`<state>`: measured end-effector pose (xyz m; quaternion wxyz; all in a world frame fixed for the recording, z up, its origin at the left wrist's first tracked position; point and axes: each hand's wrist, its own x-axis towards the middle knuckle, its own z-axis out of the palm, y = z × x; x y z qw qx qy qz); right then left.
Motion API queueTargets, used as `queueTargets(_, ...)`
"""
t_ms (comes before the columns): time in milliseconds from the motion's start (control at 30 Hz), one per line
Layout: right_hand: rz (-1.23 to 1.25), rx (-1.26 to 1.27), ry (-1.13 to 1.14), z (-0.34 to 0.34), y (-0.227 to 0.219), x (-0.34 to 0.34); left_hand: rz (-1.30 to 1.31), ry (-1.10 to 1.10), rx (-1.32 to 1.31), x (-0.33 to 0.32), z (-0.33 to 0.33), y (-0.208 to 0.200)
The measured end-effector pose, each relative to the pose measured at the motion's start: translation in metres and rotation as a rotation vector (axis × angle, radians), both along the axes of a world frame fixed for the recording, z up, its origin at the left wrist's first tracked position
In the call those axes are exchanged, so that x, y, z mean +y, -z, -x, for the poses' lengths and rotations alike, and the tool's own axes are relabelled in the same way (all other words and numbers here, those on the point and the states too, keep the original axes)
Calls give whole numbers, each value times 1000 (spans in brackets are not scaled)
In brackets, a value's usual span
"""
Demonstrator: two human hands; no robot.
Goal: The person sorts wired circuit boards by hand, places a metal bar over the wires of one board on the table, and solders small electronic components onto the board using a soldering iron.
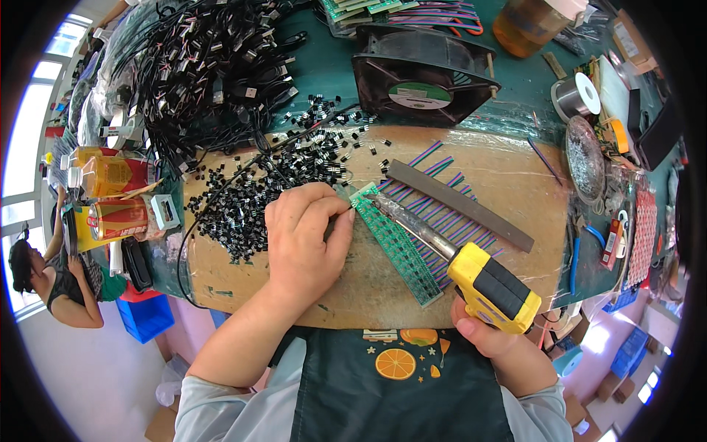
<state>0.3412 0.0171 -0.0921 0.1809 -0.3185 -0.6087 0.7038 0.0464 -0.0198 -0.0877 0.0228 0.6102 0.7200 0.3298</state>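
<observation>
A green circuit board (398, 247) lies slantwise on the brown work mat, with rows of small parts along it. Striped ribbon wires (442, 214) fan out from its far right side, and a dark grey bar (460, 205) rests across them. My left hand (305, 239) is closed in a pinch at the board's upper left edge; what sits between the fingertips is too small to make out. In my right hand (490, 331) is a yellow and black soldering gun (495, 287), its tip at the board's far end, close to my left fingertips.
Many small black connectors (243, 202) are heaped left of my left hand. Behind them lies a big tangle of black cables (213, 81). A black fan (423, 77) stands at the back, a solder spool (577, 96) at the right. A person (62, 276) is at far left.
</observation>
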Motion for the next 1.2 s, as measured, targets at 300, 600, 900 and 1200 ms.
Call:
queueTargets(300,210,-181,88,14,-24,7,-1,-12,4,1,1,2)
queueTargets(600,160,-189,51,15,-21,9,13,-1,-11,2,3,0)
queueTargets(900,61,-201,41,15,-17,6,12,6,-11,2,4,2)
queueTargets(1200,28,-187,59,15,-16,5,-4,11,-6,1,3,2)
